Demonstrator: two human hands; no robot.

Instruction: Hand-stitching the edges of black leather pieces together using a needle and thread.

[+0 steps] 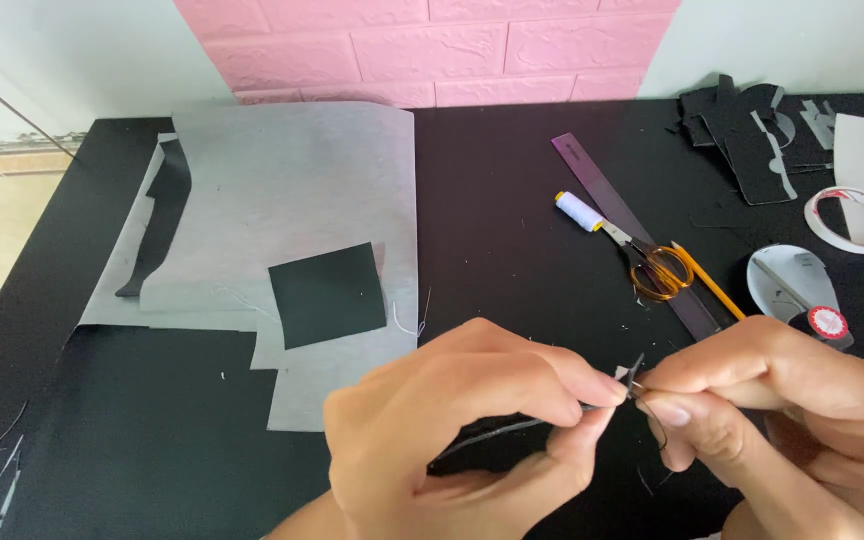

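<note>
Both hands are meeting at the near edge of the worktop [512,180]. The left hand [452,430] is pinching a small black scrap [635,368] between thumb and forefinger, grip pressed together on it. The right hand [782,420] is pinching the same scrap from the other side, fingertips touching the left's. A thin dark strip [497,432] is trailing from the pinch under the left hand; whether it is thread or fabric I cannot tell.

Judged step: fine fingertip work on the scrap, mid-way, held just above the worktop. Next move likely calls for a steady two-sided pinch and small, careful pulls.

Farther in, a black square [327,294] is lying on grey paper [292,190] toward the left side. Scissors [657,265], a white spool [579,211], a pencil [709,283] and a ruler [632,235] are sitting right of centre. A tape roll [820,218] and black offcuts [742,130] are lying by the far right corner.
</note>
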